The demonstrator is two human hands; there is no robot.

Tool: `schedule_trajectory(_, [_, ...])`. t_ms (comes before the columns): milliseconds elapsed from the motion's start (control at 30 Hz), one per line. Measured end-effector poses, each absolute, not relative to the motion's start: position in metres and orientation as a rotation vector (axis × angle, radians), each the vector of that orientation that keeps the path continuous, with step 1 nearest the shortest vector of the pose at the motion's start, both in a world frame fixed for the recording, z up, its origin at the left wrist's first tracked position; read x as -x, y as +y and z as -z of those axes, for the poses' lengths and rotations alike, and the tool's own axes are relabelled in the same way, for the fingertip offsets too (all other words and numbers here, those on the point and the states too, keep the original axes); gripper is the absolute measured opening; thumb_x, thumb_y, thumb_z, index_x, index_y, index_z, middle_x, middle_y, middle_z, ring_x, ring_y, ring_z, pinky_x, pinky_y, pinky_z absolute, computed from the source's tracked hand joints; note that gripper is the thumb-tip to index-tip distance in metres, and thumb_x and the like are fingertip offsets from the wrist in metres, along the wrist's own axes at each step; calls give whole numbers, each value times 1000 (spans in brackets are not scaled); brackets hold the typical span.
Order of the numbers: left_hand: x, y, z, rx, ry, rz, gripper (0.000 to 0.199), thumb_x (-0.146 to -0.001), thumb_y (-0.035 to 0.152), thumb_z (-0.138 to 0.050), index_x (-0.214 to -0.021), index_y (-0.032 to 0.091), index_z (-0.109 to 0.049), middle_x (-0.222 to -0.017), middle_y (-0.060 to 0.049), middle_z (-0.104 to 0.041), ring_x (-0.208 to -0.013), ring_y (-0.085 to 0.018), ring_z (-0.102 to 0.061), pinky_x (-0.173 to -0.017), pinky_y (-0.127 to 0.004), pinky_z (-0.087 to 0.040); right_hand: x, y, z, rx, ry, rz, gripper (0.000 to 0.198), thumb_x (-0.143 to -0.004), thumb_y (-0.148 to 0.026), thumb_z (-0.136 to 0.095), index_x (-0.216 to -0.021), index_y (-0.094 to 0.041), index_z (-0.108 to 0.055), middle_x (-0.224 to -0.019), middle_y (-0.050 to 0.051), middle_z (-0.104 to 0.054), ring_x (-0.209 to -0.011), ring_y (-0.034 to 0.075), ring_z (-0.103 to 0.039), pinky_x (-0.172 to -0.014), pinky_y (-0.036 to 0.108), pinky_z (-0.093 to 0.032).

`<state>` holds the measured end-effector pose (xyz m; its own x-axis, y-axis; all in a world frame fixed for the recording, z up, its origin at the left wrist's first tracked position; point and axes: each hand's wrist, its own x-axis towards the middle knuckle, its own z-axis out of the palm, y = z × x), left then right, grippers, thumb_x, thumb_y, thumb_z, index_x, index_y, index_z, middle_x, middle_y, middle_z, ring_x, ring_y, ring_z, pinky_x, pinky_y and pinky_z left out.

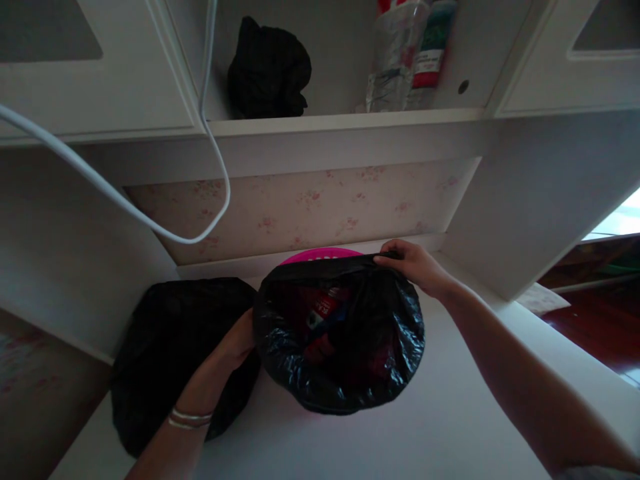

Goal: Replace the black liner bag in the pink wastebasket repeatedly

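Observation:
A pink bin (pixel 320 254) holds a black garbage bag (pixel 345 393) whose mouth is spread wide and folded down over the rim. Inside the bag, a red packet with white lettering (pixel 325 305) shows among dark, shadowed contents. My right hand (pixel 403 259) pinches the bag's edge at the back right of the rim. At the left side, my left hand (pixel 239 343) touches the bag; its fingers are tucked behind the edge and hidden. Beneath my left forearm, with two bangles on the wrist, lies another black plastic bag (pixel 170 340).
Above is a white shelf (pixel 345 123) with a black bundle (pixel 270 70), a clear plastic container (pixel 395 60) and a green-and-red bottle (pixel 433 50). A white cable (pixel 125 203) loops down at the left. White side panels (pixel 540 180) flank the space. Floral wallpaper (pixel 310 207) covers the back.

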<state>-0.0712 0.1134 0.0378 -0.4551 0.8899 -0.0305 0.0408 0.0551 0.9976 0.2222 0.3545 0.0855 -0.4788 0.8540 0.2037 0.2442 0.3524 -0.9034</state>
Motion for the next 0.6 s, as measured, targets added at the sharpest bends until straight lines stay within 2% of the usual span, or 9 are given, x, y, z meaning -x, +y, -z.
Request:
schedule_trajectory(67, [83,115,-48,-924,1593,-1427,25,-65,27,-83,-87,18,-78,-85,-8,-79,-86,-31,-74,-77,-43,-60,-210,363,-85,970,-1804,-965,45,-72,-58,-80,-91,-19,-66,-85,4,-67,-78,20,-60,-72,34,-47])
schedule_trajectory(133, [94,118,-60,-925,1610,-1445,40,-62,23,-80,-102,18,-77,-106,-9,-79,-104,-33,-73,-90,-44,-57,-199,370,-85,985,-1694,-837,44,-76,-58,-73,-96,-21,-65,-97,7,-69,-93,25,-63,-87,41,-50])
schedule_trajectory(200, [101,123,-74,-932,1641,-1511,52,-66,27,-77,-117,20,-72,-123,-9,-75,-118,-33,-68,-102,-46,-52,-192,374,-86,1008,-1653,-786,43,-78,-58,-70,-100,-22,-65,-108,9,-70,-106,28,-64,-100,46,-49])
schedule_trajectory(267, [101,128,-89,-967,1674,-1565,57,-71,37,-78,-125,22,-69,-134,-10,-70,-129,-33,-62,-111,-48,-45,-192,373,-87,1028,-1678,-831,47,-79,-58,-71,-109,-22,-67,-116,11,-72,-112,30,-66,-104,49,-50])
schedule_trajectory(400, [89,149,-112,-1506,1874,-1324,80,-74,56,-82,-142,20,-61,-152,-14,-57,-142,-35,-50,-120,-49,-36,-210,356,-93,1091,-1851,-1052,78,-79,-66,-74,-144,-27,-57,-138,12,-69,-118,34,-69,-101,49,-56])
schedule_trajectory(467, [84,166,-117,-1866,1967,-1063,89,-76,57,-80,-150,15,-55,-157,-18,-53,-144,-37,-48,-122,-51,-33,-223,346,-98,1175,-2051,-1024,99,-69,-63,-84,-154,-26,-48,-136,14,-70,-119,37,-69,-100,50,-57])
schedule_trajectory(500, [83,176,-117,-1983,1969,-965,86,-78,53,-79,-150,13,-55,-156,-19,-53,-144,-37,-49,-123,-50,-32,-229,340,-100,1229,-2151,-937,103,-65,-59,-88,-154,-24,-48,-129,15,-73,-116,38,-70,-98,50,-57])
schedule_trajectory(533, [83,187,-117,-2057,1952,-899,77,-81,48,-77,-147,13,-59,-154,-18,-56,-143,-36,-51,-123,-49,-32,-234,336,-103,1271,-2240,-826,97,-65,-55,-88,-150,-23,-53,-121,14,-76,-110,38,-72,-94,49,-58])
schedule_trajectory(600, [85,209,-115,-2106,1866,-834,54,-85,37,-69,-136,17,-69,-145,-13,-66,-137,-32,-57,-121,-44,-36,-242,328,-109,1323,-2346,-620,59,-75,-48,-79,-127,-22,-69,-103,11,-79,-97,36,-74,-84,45,-58])
